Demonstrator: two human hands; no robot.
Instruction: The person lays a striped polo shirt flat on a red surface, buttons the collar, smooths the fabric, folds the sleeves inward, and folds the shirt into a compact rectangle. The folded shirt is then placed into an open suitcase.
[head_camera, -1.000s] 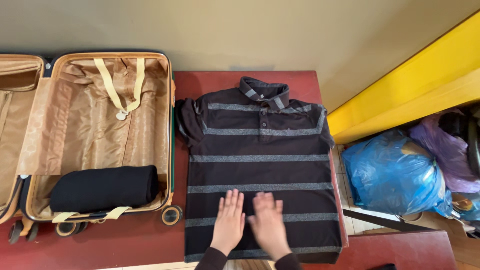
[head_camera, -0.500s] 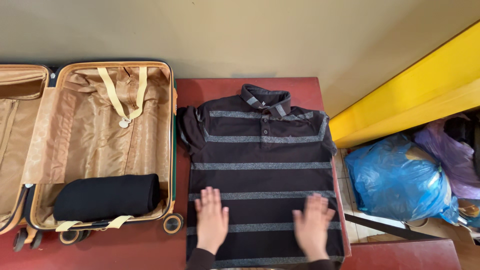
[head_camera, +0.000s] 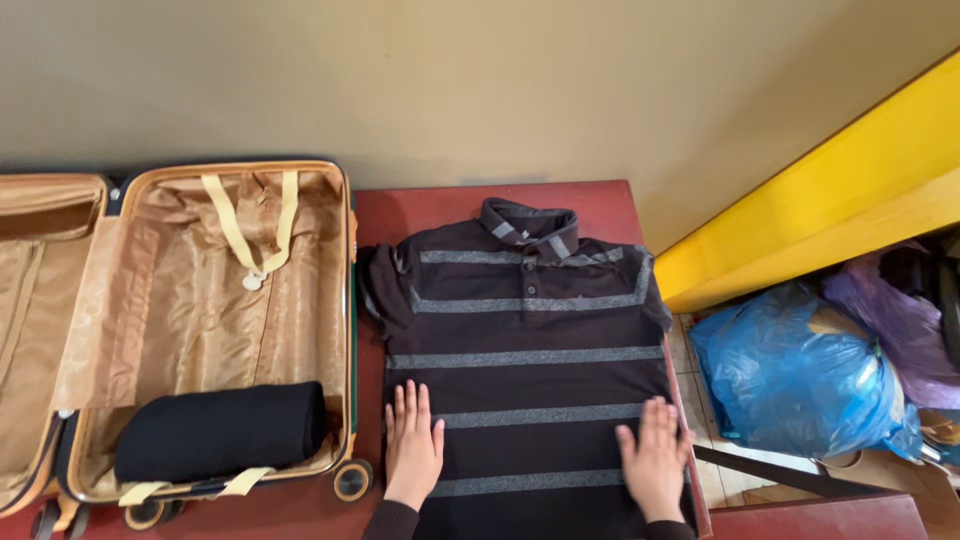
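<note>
Two flat hands on a striped shirt (head_camera: 525, 370).
Left hand (head_camera: 412, 448) and right hand (head_camera: 655, 460), fingers spread apart, press its lower edges on the desk (head_camera: 450, 205); shirt unfolded, suitcase (head_camera: 200, 320) holding one black roll (head_camera: 220, 432).

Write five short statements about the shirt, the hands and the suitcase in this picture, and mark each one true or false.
1. Both hands lie flat on the shirt. True: the left hand and right hand press its lower part, palms down.
2. The shirt is plain white. False: it is dark with grey stripes.
3. The suitcase lies open to the left of the shirt. True.
4. The suitcase is empty. False: a folded black garment lies at its near end.
5. The hands touch each other. False: they are apart, one near each side edge of the shirt.
</note>
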